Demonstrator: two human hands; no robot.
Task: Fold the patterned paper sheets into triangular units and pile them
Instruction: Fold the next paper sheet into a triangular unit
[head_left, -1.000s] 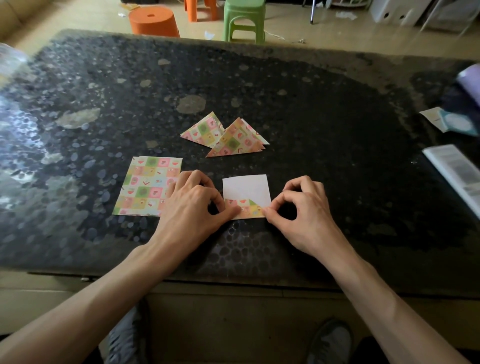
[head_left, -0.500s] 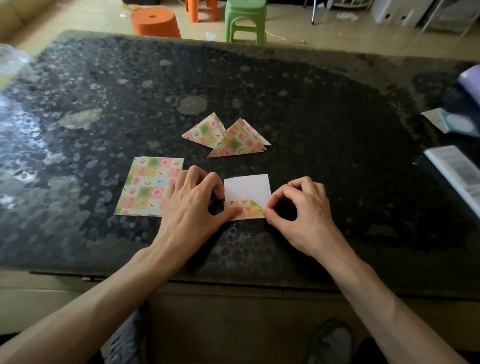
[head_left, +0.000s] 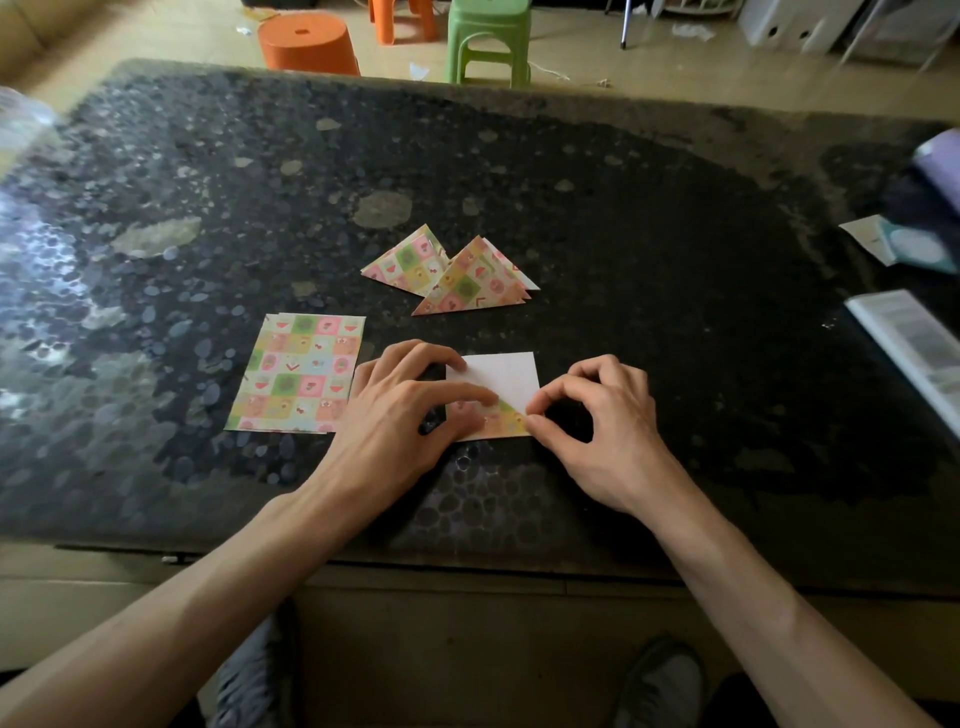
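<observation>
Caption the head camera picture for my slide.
Left hand and right hand fold a sheet before finished triangles.

A white-backed patterned paper sheet (head_left: 506, 382), near edge folded up, lies beside a flat stack of pastel checked sheets (head_left: 298, 371), with perhaps three folded patterned triangles (head_left: 452, 275) overlapping behind.

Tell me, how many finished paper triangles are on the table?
2 show: the left triangle sits mid-view, the right triangle overlapping its right corner. Layered edges under the right one hint at more hidden beneath.
</observation>
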